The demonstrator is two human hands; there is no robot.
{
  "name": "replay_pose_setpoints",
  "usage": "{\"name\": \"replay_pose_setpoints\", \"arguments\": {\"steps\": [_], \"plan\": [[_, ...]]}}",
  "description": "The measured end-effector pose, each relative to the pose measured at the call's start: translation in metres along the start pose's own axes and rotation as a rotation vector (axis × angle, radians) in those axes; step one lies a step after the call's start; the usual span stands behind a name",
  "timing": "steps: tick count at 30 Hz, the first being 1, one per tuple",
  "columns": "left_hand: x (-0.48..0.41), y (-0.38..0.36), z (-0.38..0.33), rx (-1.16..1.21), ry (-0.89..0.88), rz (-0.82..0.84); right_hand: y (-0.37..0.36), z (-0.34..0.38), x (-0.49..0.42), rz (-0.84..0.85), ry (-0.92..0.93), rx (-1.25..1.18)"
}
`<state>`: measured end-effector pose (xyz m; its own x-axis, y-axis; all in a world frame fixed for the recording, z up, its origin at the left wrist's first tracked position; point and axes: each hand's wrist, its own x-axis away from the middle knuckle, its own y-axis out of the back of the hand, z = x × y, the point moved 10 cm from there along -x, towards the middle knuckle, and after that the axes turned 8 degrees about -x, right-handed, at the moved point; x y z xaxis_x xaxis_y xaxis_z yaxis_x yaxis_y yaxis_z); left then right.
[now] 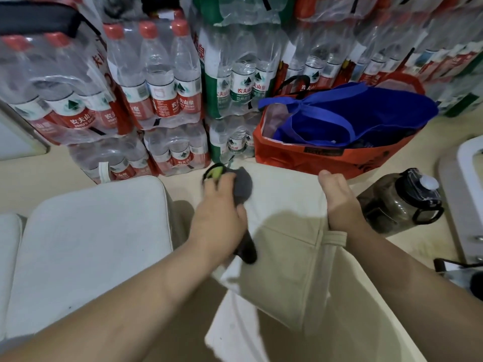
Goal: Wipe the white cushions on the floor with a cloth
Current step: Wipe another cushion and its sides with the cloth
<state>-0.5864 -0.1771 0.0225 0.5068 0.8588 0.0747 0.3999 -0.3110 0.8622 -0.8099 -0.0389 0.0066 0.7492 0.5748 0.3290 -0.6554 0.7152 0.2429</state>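
A white cushion (285,194) lies in front of me on the floor, partly in shadow. My left hand (219,212) presses a dark grey cloth (243,186) with a yellow-green patch onto its far left corner. The cloth trails back under my wrist. My right hand (339,202) grips the cushion's right edge near a fabric loop. A second white cushion (91,246) lies to the left, and part of a third shows at the far left edge.
Shrink-wrapped packs of water bottles (162,82) are stacked along the back. A red bag (326,158) holding a blue bag (366,111) stands behind the cushion. A dark jug (400,202) lies at the right, next to white furniture (467,184).
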Motion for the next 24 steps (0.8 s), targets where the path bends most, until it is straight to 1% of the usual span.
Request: {"name": "replay_pose_setpoints", "arguments": {"steps": [2, 4, 5, 6, 7, 8, 9, 11, 12, 13, 14, 16, 17, 18, 19, 20, 22, 23, 24], "plan": [[0.041, -0.003, -0.057, 0.081, -0.297, 0.025, 0.002, -0.003, -0.004, -0.032, -0.045, 0.024], [0.073, -0.001, -0.097, 0.116, -0.554, 0.076, -0.002, 0.003, -0.007, -0.019, -0.005, 0.124], [0.073, 0.004, -0.103, 0.140, -0.627, 0.104, -0.005, 0.003, -0.011, 0.004, 0.016, 0.170], [0.065, 0.006, -0.101, 0.160, -0.662, 0.138, -0.008, 0.000, -0.015, 0.004, -0.002, 0.173], [0.052, 0.009, -0.092, 0.168, -0.659, 0.145, -0.009, -0.002, -0.016, -0.005, -0.049, 0.173], [0.033, 0.010, -0.073, 0.144, -0.593, 0.122, -0.007, -0.005, -0.019, -0.054, -0.078, 0.207], [0.012, 0.012, -0.048, 0.080, -0.462, 0.090, -0.005, -0.006, -0.019, -0.088, -0.107, 0.255], [-0.021, 0.013, 0.010, -0.057, -0.115, 0.078, -0.010, -0.001, -0.011, -0.085, -0.134, 0.346], [-0.024, 0.013, 0.023, -0.064, -0.009, 0.088, -0.012, 0.003, -0.010, -0.074, -0.124, 0.389], [-0.020, 0.017, 0.020, -0.029, 0.008, 0.087, -0.014, 0.006, -0.007, -0.065, -0.126, 0.430], [-0.012, 0.023, 0.004, 0.030, -0.048, 0.082, -0.014, 0.009, -0.008, -0.063, -0.120, 0.466], [0.014, 0.042, -0.045, 0.178, -0.279, 0.077, -0.018, 0.017, -0.009, -0.038, -0.100, 0.525], [0.028, 0.050, -0.068, 0.206, -0.401, 0.073, -0.023, 0.021, -0.011, -0.017, -0.086, 0.542], [0.042, 0.053, -0.082, 0.189, -0.485, 0.061, -0.028, 0.026, -0.010, 0.007, -0.072, 0.574], [0.047, 0.054, -0.086, 0.118, -0.514, 0.027, -0.032, 0.029, -0.009, 0.011, -0.072, 0.581], [0.043, 0.055, -0.081, -0.001, -0.495, -0.025, -0.037, 0.031, -0.008, 0.009, -0.062, 0.580], [0.017, 0.057, -0.049, -0.241, -0.370, -0.106, -0.038, 0.033, -0.006, -0.017, -0.045, 0.485], [0.003, 0.056, -0.027, -0.278, -0.294, -0.113, -0.039, 0.029, -0.005, -0.020, -0.047, 0.402], [-0.008, 0.053, 0.000, -0.255, -0.205, -0.097, -0.043, 0.023, -0.003, 0.016, -0.059, 0.365]]}}
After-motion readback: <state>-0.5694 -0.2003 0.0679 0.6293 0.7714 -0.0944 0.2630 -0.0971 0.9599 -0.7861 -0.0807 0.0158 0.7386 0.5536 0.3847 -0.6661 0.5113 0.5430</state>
